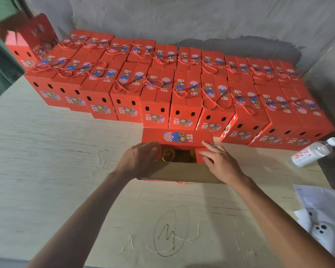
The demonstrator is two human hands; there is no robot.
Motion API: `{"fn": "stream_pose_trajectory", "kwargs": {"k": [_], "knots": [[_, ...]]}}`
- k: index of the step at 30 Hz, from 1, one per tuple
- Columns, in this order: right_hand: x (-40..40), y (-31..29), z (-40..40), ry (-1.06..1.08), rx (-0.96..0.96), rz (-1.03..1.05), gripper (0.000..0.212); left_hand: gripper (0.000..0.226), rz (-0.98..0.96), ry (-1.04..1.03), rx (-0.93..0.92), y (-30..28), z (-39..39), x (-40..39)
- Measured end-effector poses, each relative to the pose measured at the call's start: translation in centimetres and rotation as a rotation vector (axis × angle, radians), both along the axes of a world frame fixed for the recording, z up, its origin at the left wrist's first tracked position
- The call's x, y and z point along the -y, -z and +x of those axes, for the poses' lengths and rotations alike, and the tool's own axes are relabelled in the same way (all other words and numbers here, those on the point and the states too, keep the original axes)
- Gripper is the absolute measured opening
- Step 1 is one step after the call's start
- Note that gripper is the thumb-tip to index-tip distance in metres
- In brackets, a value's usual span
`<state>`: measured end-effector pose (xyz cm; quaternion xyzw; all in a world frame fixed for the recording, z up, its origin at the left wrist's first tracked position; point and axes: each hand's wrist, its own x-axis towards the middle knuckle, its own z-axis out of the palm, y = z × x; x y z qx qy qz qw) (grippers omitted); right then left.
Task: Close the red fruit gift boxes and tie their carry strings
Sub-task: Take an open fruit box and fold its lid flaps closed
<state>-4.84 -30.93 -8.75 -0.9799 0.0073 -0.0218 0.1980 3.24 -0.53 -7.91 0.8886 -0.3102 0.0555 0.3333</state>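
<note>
1. A pale wooden worktop (56, 151) stands against a grey wall (182, 18); closed red boxes (182, 93) line its far edge.
2. The open box (179, 172) sits mid-worktop between both hands.
3. The left hand (141, 159) grips the left side flap; the right hand (219, 161), fingers straight, presses the right flap (199, 154).
4. The box's long axis runs left to right, opening upward.

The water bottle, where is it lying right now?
In the head view the water bottle lies on its side at the table's right edge, just in front of the rightmost closed red boxes and to the right of the right hand.
</note>
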Motion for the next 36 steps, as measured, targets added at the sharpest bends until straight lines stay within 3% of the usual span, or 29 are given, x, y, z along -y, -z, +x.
{"fn": "stream_pose_trajectory", "kwargs": {"k": [4, 8, 13, 15, 17, 20, 22, 25, 27, 29, 32, 36], "knots": [[1.3, -0.6, -0.2, -0.099, -0.123, -0.028, 0.042, 0.034, 0.088, 0.193, -0.072, 2.2, 2.0, -2.5], [3.0, -2.2, -0.3, -0.203, -0.355, -0.018, 0.082, 0.037, 0.165, 0.233, -0.109, 1.9, 2.9, -2.3], [4.4, -3.9, 0.0, -0.321, -0.426, -0.158, 0.081, 0.038, 0.099, 0.178, -0.146, 1.1, 2.5, -3.1], [4.9, -3.6, -0.2, -0.336, -0.448, -0.18, 0.085, 0.033, 0.119, 0.209, -0.081, 1.5, 2.3, -3.8], [4.8, -3.3, -0.6, -0.275, -0.451, -0.134, 0.086, 0.045, 0.138, 0.243, -0.006, 1.9, 2.0, -4.6], [4.2, -2.5, -1.1, -0.194, -0.343, 0.005, 0.081, 0.071, 0.202, 0.313, 0.035, 2.3, 1.1, -5.3], [3.9, -2.0, -1.2, -0.138, -0.267, 0.105, 0.077, 0.077, 0.177, 0.303, -0.06, 2.3, 0.7, -5.3], [3.5, -1.5, -1.4, -0.092, -0.227, 0.18, 0.052, 0.06, 0.028, 0.118, -0.252, 1.9, 0.4, -4.3], [2.8, -1.3, -1.4, 0.016, -0.143, 0.336, 0.03, 0.07, -0.027, -0.008, -0.34, 1.3, 0.6, -3.3], [1.9, -1.4, -0.8, 0.175, 0.004, 0.474, 0.038, 0.081, -0.093, -0.078, -0.391, 1.0, 0.6, -2.0], [0.8, -1.2, 0.7, 0.3, 0.154, 0.341, 0.054, 0.083, -0.242, -0.148, -0.464, 0.7, 0.3, 0.2], [1.1, -1.0, 1.4, 0.253, 0.194, 0.19, 0.048, 0.077, -0.193, -0.147, -0.446, 0.9, 0.9, 0.8]]}}
